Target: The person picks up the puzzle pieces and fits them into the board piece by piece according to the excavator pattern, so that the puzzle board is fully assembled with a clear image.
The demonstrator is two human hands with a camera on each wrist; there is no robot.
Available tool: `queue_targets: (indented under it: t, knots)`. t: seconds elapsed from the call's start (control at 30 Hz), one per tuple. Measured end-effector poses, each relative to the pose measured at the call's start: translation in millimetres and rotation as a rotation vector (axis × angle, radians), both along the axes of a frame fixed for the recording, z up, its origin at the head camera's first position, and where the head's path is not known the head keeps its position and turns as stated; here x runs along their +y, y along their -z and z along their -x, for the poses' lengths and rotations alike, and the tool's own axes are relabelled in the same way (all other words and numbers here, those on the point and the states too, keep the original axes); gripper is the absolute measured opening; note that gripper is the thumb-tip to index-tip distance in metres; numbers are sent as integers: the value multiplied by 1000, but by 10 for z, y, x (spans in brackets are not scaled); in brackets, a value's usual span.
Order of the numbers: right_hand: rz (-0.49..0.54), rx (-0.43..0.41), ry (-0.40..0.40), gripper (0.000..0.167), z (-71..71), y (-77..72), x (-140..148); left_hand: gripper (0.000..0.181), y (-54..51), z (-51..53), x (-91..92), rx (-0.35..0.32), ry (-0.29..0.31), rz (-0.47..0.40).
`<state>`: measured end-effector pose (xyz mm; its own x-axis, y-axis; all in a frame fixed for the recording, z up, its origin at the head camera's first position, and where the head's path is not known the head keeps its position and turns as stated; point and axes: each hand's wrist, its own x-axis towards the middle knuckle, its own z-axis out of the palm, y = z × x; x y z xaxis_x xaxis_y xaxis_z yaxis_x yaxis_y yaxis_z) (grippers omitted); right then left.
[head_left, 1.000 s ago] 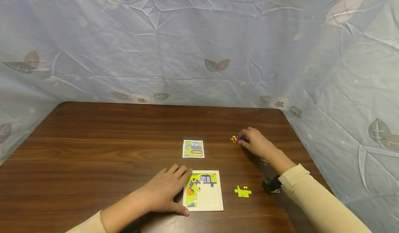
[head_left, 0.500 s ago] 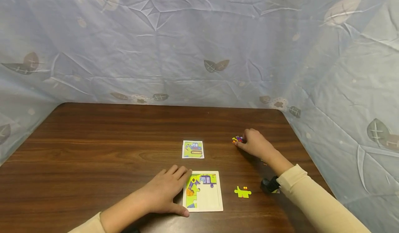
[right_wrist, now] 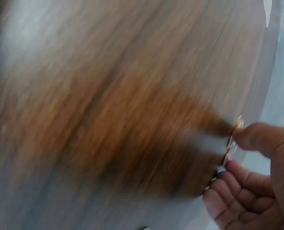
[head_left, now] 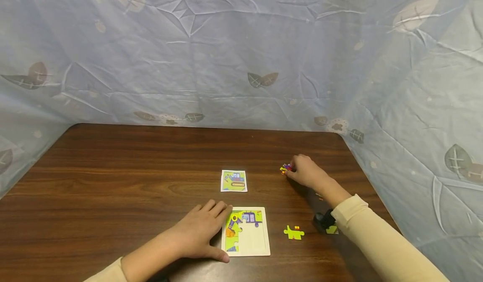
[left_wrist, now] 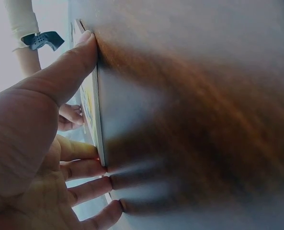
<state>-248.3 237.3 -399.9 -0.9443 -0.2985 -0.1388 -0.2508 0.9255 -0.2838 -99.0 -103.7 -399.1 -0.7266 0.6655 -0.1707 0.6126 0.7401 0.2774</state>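
My left hand (head_left: 205,231) rests along the left edge of a white-bordered puzzle board (head_left: 267,231), thumb near its lower corner and fingers spread near its upper one. Pieces in the board form part of a digger picture along its left side and top; the rest of the tray is bare. At the right, my right hand (head_left: 307,173) pinches a small colourful puzzle piece (head_left: 284,168) at the table surface between thumb and fingers. That piece shows edge-on in the right wrist view, with the thumb (right_wrist: 259,138) against it.
A small digger picture card (head_left: 234,181) lies behind the board. A green puzzle piece (head_left: 294,232) lies to the board's right. Other pieces, partly hidden, lie beneath the right forearm, such as a green one (head_left: 332,230). Patterned cloth (head_left: 226,55) hangs around the table.
The puzzle piece at my right fingertips has turned, and that hand has shifted slightly. My left hand stays on the board's edge.
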Motion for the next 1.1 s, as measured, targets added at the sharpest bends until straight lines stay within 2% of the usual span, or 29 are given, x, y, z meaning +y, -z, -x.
queue_targets:
  t: [0.2,0.3,0.53,0.77,1.1]
  knots:
    - [12,5,-36,25,19,7,59,116,5,-7,8,1,1,7]
    - [42,1,-55,24,19,-36,97,116,4,-6,13,2,1,7]
    - [113,41,-94,20,10,-312,136,116,0,5,12,11,6,7]
    - [115,77,-103,19,-21,-596,123,115,2,13,3,3,1,3]
    - [131,92,-113,18,-90,-688,125,114,4,11,-1,7,8,-1]
